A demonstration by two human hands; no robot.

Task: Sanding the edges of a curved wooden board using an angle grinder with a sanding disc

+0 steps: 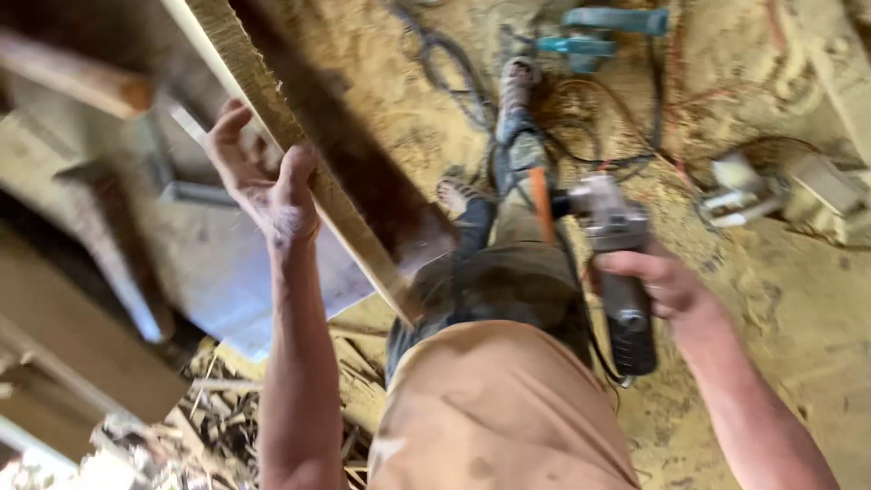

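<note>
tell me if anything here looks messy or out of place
Yes. Cables lie tangled on the sawdust-covered floor near the person's feet, and wood offcuts are heaped at lower left. The left hand grips a plank; the right hand holds an angle grinder.

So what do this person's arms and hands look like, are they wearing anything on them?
Both arms are bare up to the frame edge, with no sleeves showing. The left hand and right hand are bare too: no gloves, watch or rings visible. The picture is blurred, so fine marks cannot be told.
</note>
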